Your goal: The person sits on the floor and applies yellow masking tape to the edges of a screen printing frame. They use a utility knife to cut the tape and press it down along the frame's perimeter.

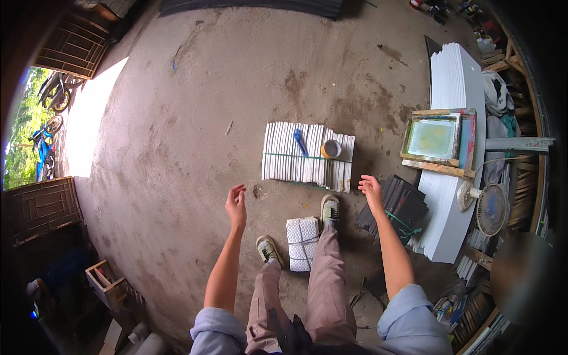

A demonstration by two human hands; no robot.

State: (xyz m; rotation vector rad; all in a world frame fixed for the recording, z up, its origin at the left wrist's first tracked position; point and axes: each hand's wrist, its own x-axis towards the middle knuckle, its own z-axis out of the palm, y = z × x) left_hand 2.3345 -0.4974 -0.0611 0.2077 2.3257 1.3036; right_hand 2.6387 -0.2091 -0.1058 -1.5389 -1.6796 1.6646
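Closest to me, my legs in tan trousers stand on the concrete floor [177,136], and a small white tied bundle [302,242] lies between my two shoes. My left hand [236,205] hangs in the air with nothing in it, its grip apart with the fingers loosely curled. My right hand [371,190] is also empty, its grip apart and the fingers spread, hovering just above the near corner of a dark stack of sheets [395,207] bound with green string.

Just past both hands, roughly between them, lies a wide bundle of white slats [290,155] tied with a green band. A blue tool [300,142] and a round open tin [331,148] rest on top of it.

Farther right, a wooden printing frame [436,139] sits on a tall pile of white sheets [457,77], with a small fan [488,207] beside the pile. Far left, bicycles [50,112] stand outside in sunlight.
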